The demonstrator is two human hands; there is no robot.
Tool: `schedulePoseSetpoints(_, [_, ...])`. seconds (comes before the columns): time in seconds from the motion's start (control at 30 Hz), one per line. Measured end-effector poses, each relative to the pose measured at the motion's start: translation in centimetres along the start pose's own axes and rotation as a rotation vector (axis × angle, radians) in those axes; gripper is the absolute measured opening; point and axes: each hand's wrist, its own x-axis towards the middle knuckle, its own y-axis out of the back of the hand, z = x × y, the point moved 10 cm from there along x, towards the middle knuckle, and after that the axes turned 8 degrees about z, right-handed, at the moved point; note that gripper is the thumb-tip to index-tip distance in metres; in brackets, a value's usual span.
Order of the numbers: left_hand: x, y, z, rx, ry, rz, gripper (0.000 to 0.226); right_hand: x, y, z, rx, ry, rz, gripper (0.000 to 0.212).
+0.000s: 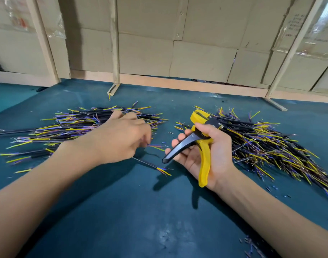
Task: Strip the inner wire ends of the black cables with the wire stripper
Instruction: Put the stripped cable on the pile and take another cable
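Note:
My right hand (211, 151) grips the yellow and black wire stripper (200, 138) by its handles, jaws pointing up and away, above the green table mat (122, 211). My left hand (122, 136) hovers, blurred, at the near right edge of the left pile of black cables (66, 127), its fingers curled down. Coloured wire ends (156, 146) stick out from its fingertips and cast a thin shadow on the mat, so it seems to pinch one black cable. A single black cable (152, 165) with yellow and blue ends lies on the mat between my hands.
A second pile of black cables (271, 146) with frayed yellow and blue ends spreads to the right. Small insulation scraps (271, 189) dot the mat at the right. Cardboard panels in wooden frames (159, 53) close off the back of the table.

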Motion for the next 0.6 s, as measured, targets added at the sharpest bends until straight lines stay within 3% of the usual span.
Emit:
schedulePoseSetpoints(0.1, [-0.8,4.1,1.7,-0.174,-0.066,0.340,0.008,-0.2,-0.1,-0.5,0.013,0.030,0.002,0.025])
schedulePoseSetpoints(0.2, [-1.3,6.7,2.9,-0.256,-0.109,0.528,0.014,-0.5,-0.8,-1.4,-0.060,0.087,-0.030,0.014])
schedulePoseSetpoints(0.37, [-1.5,7.0,4.5,-0.246,-0.203,0.579,0.017,-1.1,-1.9,-2.1,-0.237,0.175,-0.129,0.009])
schedulePoseSetpoints(0.6, [-1.1,5.7,4.0,-0.366,-0.160,0.564,0.019,-1.6,-2.8,-1.6,-0.289,0.164,-0.206,0.007])
